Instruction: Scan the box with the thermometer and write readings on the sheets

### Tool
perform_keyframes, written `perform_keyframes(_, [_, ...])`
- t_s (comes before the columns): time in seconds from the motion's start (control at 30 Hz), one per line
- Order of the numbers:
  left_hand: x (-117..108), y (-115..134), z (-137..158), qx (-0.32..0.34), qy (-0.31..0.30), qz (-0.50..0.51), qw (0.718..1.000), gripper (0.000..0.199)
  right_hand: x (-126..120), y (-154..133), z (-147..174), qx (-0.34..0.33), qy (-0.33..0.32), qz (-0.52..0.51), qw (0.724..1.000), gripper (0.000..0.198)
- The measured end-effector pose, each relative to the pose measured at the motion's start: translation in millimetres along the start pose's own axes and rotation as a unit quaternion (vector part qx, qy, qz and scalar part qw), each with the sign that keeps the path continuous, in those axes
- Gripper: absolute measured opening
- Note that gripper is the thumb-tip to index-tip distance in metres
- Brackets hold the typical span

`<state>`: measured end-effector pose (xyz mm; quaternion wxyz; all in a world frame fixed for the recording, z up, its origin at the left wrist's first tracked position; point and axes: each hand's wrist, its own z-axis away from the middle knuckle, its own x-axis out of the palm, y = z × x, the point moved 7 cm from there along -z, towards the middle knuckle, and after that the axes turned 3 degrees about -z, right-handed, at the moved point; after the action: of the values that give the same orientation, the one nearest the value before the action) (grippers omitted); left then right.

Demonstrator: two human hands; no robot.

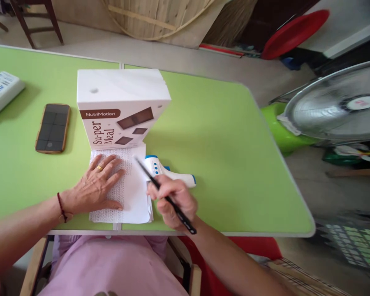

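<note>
My left hand (100, 183) lies flat with fingers spread on a sheet of paper (135, 197) covered on its left part with rows of small writing. A ring and a dark red bracelet show on that arm. In my right hand (175, 201) is a black pen (181, 214), gripped between thumb and fingers. Its tip, slightly blurred, points up and left over the paper's blank right side; whether it touches I cannot tell. A white and blue infrared thermometer (185, 179) lies just beyond my right hand, partly hidden by it. More sheets show under the paper's right edge.
A white NutriMotion box (123, 88) stands at the paper's far edge. To the left lie a smartphone (52, 128) and a white package (4, 90) on the green table (222, 164). A fan (342, 102) stands past the right edge. A chair (38, 24) is at the back left.
</note>
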<state>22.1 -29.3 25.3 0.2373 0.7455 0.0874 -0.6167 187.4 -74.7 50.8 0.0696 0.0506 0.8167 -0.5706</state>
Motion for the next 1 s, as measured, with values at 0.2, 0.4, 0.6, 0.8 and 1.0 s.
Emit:
perform_keyframes(0.2, [-5.1,5.3,0.2,-0.003,-0.013,-0.026,1.0,0.076,3.5,26.0,-2.6,-0.001,-0.107,0.058,0.993,0.045])
perform_keyframes(0.4, [-8.8,6.0,0.5,0.01,-0.005,-0.042,0.999,0.078,-20.1,36.8,-13.4,0.126,0.128,-0.018,0.984,0.016])
perform_keyframes(0.6, [-13.8,13.5,0.9,0.005,0.017,-0.098,0.995,0.077,7.3,39.7,-13.1,0.174,0.091,-0.082,0.977,0.012])
perform_keyframes(0.8, [-19.7,24.4,1.0,-0.007,0.038,-0.128,0.991,0.079,18.5,35.7,-7.5,0.143,0.079,0.01,0.986,0.009])
perform_keyframes(1.0, [-13.3,32.2,1.7,0.011,-0.006,-0.144,0.989,0.056,15.9,32.0,-5.1,0.12,0.095,0.04,0.987,0.008])
